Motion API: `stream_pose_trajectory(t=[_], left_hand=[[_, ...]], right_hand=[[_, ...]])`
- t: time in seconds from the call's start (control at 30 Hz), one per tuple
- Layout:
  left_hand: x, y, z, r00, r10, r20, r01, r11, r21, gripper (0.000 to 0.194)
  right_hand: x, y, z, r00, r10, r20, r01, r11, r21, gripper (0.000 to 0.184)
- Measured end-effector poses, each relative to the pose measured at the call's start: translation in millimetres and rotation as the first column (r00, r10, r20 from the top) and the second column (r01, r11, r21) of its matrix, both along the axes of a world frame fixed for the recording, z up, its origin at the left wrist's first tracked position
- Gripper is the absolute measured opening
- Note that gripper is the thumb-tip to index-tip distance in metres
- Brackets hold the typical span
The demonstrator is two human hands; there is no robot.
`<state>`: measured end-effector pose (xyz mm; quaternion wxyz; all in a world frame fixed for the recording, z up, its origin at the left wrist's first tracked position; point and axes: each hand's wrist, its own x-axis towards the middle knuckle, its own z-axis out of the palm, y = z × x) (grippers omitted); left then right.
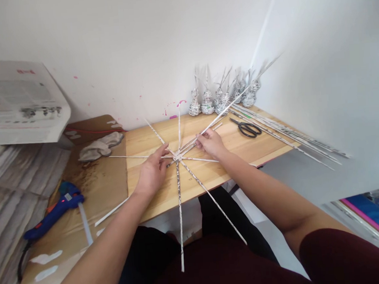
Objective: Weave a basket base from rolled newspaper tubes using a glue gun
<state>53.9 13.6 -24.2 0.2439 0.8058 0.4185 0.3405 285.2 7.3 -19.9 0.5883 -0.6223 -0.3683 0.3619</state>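
Rolled newspaper sticks cross at a small woven centre (177,156), their spokes spreading out like a star over the wooden table. My left hand (153,169) is closed beside that centre, its fingers and thumb gripping the sticks there. To the right, my right hand (211,144) pinches a long rolled newspaper stick (229,108), which slants up toward the back right. Two spokes, one of them a dark printed stick (180,203), reach over the table's front edge toward my lap.
Black scissors (248,128) and a bundle of paper sticks (282,131) lie at the right. Several woven gourd-shaped pieces (207,102) stand against the wall. On the left are a blue glue gun (56,209), gloves (101,147) on cardboard, and stacked newspapers (15,206).
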Motion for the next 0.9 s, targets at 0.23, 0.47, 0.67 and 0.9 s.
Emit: stream_pose_trajectory(t=[0.23,0.47,0.67,0.9], left_hand=[[-0.8,-1.4,11.3,0.857,0.116,0.502,0.162,0.865,-0.476,0.064],[-7.7,-13.3,25.0,0.816,0.192,0.545,0.153,0.838,-0.524,0.064],[-31.1,-13.1,50.3,0.92,0.277,0.277,-0.297,0.954,0.03,0.045],[-64.6,-28.8,95.7,0.911,0.297,0.287,-0.386,0.859,0.337,0.032]], right_hand=[[-0.2,1.4,-1.5,1.0,0.004,-0.022,-0.004,1.0,0.001,0.016],[-0.9,-0.6,-0.9,1.0,0.014,-0.017,-0.014,1.0,0.015,0.016],[1.4,0.2,-4.3,0.999,0.018,0.037,-0.019,1.0,0.023,0.015],[2.8,1.6,-7.1,0.997,0.022,0.07,-0.024,0.999,0.038,0.016]])
